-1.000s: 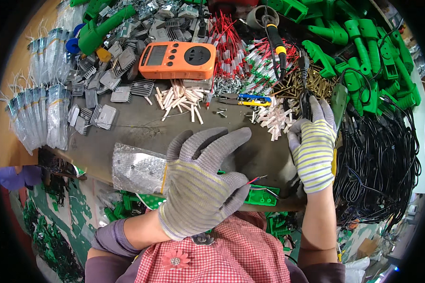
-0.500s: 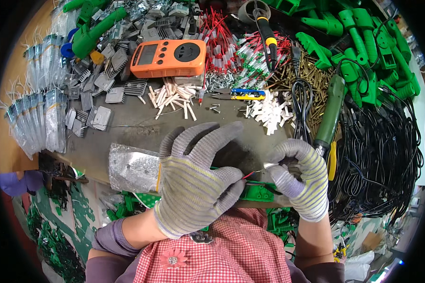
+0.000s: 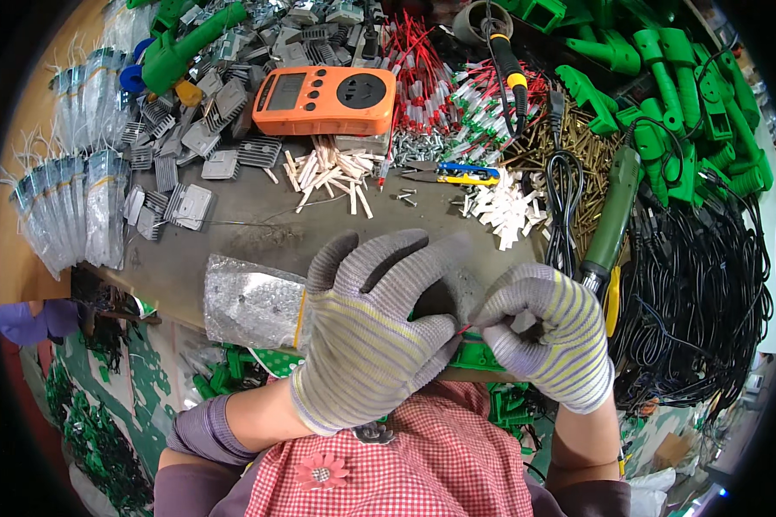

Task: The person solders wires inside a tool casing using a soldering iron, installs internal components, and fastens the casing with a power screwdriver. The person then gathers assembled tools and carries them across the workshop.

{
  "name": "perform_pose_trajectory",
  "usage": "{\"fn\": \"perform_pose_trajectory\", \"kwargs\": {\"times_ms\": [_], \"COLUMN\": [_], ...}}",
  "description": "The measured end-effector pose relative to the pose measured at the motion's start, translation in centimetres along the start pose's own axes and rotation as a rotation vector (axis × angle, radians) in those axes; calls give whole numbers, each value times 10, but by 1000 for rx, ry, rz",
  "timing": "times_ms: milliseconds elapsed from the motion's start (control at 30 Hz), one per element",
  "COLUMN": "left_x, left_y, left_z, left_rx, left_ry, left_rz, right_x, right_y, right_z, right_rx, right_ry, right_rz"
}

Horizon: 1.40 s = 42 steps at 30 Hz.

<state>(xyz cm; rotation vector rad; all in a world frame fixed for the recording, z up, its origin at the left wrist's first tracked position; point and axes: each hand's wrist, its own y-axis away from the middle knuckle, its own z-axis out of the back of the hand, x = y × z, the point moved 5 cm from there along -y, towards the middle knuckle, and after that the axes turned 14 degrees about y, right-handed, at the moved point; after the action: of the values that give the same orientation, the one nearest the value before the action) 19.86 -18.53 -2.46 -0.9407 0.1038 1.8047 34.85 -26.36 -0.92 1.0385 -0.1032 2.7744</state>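
Both of my hands wear grey gloves with yellow and purple stripes. A short red wire (image 3: 464, 329) shows between them at the table's near edge. My left hand (image 3: 384, 323) pinches the wire low down near the thumb, while its upper fingers stay arched apart. At the wire's other side, the thumb and fingertips of my right hand (image 3: 556, 332) are pressed together on it; whatever else sits in that pinch is hidden. Just beneath lies a green plastic housing (image 3: 476, 355), partly covered by my hands. Left of my left hand is a clear plastic bag (image 3: 252, 302).
Beyond my hands lie an orange meter (image 3: 323, 101), white sleeves (image 3: 502, 207), pale sticks (image 3: 332, 171), blue-yellow pliers (image 3: 466, 174) and grey heat sinks (image 3: 190, 205). At right are a green electric screwdriver (image 3: 614, 207), black cables (image 3: 690, 302) and green housings (image 3: 707, 112). A soldering iron (image 3: 510, 65) stands at the back.
My right hand has moved in against my left, its fingertips now at the red wire. The white bit at its fingertips and the blue wire are now hidden. The view has shifted slightly.
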Motion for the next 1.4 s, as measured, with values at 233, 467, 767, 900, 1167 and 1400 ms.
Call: {"fn": "perform_pose_trajectory", "kwargs": {"times_ms": [233, 467, 767, 900, 1167, 1400], "left_x": [0, -2, 4, 5, 3, 3], "left_y": [0, -2, -1, -2, -2, -5], "left_z": [-2, -2, 3, 6, 7, 8], "left_rx": [-43, -16, -62, -62, -33, -43], "left_ry": [-20, 24, 119, 143, 164, 182], "left_rz": [-12, -7, -41, -69, -26, -1], "right_x": [2, 5, -13, -14, -7, 5], "right_y": [-1, -3, 4, 3, 3, 7], "right_z": [5, 2, 4, 5, -12, -15], "right_rx": [67, 161, 62, 98, -23, -245], "right_ry": [-14, 349, -81, -70, 64, 32], "right_rz": [17, 286, 23, 16, 165, 295]}}
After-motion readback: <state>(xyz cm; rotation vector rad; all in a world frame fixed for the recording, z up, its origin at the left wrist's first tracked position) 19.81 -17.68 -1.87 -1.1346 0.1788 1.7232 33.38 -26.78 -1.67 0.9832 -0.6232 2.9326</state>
